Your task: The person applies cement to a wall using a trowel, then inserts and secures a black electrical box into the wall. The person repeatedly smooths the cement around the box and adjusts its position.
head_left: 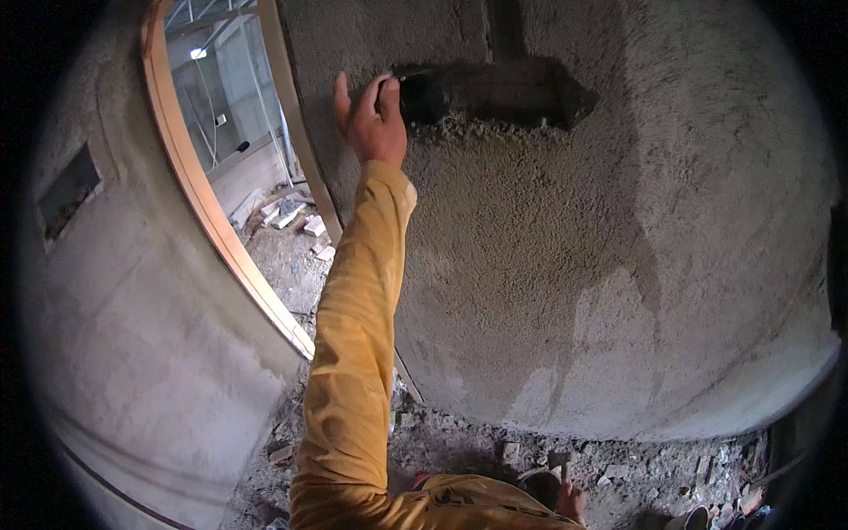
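My left hand [371, 119] is raised high against a rough, freshly plastered grey wall [565, 247], at the end of a yellow sleeve. Its fingers are wrapped around the dark handle of a flat plastering trowel [495, 93], whose blade lies flat on the wet plaster to the right of the hand. Loose crumbs of mortar cling just under the blade. My right hand [572, 501] is low at the bottom edge, beside a dark rounded object [541, 481] I cannot identify; its grip is hidden.
A wooden door frame [208, 203] stands left of the plastered wall, with bricks and rubble [296, 225] beyond the opening. A smoother grey wall with a rectangular recess [66, 190] lies further left. Mortar debris and stones [636, 464] cover the floor below.
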`<state>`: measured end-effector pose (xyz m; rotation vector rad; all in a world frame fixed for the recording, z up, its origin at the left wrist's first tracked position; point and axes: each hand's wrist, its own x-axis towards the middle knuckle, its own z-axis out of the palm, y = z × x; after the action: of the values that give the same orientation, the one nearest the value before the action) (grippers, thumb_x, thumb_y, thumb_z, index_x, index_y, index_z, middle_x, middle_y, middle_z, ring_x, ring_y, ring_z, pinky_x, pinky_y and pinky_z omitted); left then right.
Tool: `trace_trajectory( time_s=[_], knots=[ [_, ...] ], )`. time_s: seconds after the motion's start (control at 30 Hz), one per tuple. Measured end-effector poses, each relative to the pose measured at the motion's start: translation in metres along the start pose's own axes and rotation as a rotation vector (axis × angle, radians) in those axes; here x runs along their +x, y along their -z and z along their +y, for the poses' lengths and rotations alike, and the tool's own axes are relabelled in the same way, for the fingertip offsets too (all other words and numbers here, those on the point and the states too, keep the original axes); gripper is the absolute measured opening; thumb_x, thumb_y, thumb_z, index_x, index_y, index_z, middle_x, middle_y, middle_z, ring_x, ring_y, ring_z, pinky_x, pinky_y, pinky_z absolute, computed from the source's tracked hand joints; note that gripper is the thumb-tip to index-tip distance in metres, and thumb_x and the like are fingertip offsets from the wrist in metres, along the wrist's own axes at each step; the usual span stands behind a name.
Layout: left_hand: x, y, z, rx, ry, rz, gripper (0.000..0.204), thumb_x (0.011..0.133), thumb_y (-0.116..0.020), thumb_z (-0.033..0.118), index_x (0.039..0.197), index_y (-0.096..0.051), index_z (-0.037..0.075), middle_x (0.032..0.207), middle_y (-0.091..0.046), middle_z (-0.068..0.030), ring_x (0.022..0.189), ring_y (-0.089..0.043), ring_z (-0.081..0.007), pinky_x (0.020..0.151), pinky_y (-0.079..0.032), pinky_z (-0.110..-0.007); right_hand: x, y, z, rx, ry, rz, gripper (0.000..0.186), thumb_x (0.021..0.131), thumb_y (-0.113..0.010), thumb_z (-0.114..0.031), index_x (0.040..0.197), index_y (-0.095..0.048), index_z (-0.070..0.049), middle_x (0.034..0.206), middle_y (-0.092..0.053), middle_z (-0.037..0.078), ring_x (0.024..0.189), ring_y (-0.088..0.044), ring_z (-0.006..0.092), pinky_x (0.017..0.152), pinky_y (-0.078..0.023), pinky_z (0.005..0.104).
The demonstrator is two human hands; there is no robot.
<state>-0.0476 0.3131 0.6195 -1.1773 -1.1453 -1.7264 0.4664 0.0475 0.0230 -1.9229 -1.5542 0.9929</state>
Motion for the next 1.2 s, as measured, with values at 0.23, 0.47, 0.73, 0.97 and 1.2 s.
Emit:
trace_trajectory(
  time_s=[0.23, 0.47, 0.73, 0.97, 1.2],
  knots=[
    [0.000, -0.013, 0.003, 0.070, -0.178, 0.113, 0.026, 0.085, -0.064, 0.039, 0.097, -0.070, 0.017, 0.142, -0.034, -0.0150, 0.129, -0.034, -0.0368, 0.104, -0.026, -0.052, 0.021, -0.007, 0.019, -0.162, 0.045, 0.012, 0.056, 0.091, -0.041, -0.050, 0.068, -0.064, -0.004, 0.057, -0.060, 0.015, 0.060, -0.062, 0.0324, 0.056, -0.046, 0.0448],
    [-0.003, -0.026, -0.011, 0.015, -0.165, 0.105, 0.026, 0.087, -0.062, 0.035, 0.098, -0.068, 0.012, 0.140, -0.038, -0.0150, 0.126, -0.039, -0.0347, 0.101, -0.031, -0.049, 0.019, -0.005, -0.036, -0.148, -0.172, 0.038, 0.059, 0.087, -0.044, -0.057, 0.073, -0.066, -0.005, 0.063, -0.063, 0.017, 0.063, -0.061, 0.0368, 0.061, -0.046, 0.0484],
    [-0.002, -0.012, -0.004, 0.115, -0.132, -0.047, 0.034, 0.091, -0.056, 0.034, 0.112, -0.063, 0.008, 0.141, -0.036, -0.0190, 0.127, -0.038, -0.0366, 0.102, -0.033, -0.047, 0.024, -0.018, -0.030, 0.001, -0.005, -0.097, 0.060, 0.090, -0.037, -0.056, 0.080, -0.066, -0.005, 0.066, -0.064, 0.017, 0.064, -0.063, 0.0374, 0.062, -0.048, 0.0474],
    [-0.021, -0.016, 0.028, 0.282, -0.087, -0.149, 0.080, 0.079, -0.058, 0.063, 0.134, -0.044, 0.005, 0.150, -0.019, -0.0191, 0.139, -0.018, -0.0323, 0.112, -0.008, -0.055, 0.025, -0.015, -0.026, -0.023, -0.187, -0.235, 0.039, 0.091, -0.049, -0.043, 0.106, -0.061, -0.010, 0.078, -0.061, 0.013, 0.069, -0.061, 0.0269, 0.062, -0.046, 0.0414],
    [-0.029, -0.022, 0.026, 0.297, -0.053, -0.224, 0.082, 0.090, -0.035, 0.060, 0.145, -0.017, 0.001, 0.153, -0.008, -0.0184, 0.142, -0.004, -0.0343, 0.111, -0.002, -0.057, 0.055, -0.069, 0.109, -0.443, 0.299, -0.089, 0.033, 0.082, -0.055, -0.028, 0.112, -0.050, -0.014, 0.072, -0.063, 0.017, 0.067, -0.063, 0.0403, 0.057, -0.049, 0.0527]
  ],
)
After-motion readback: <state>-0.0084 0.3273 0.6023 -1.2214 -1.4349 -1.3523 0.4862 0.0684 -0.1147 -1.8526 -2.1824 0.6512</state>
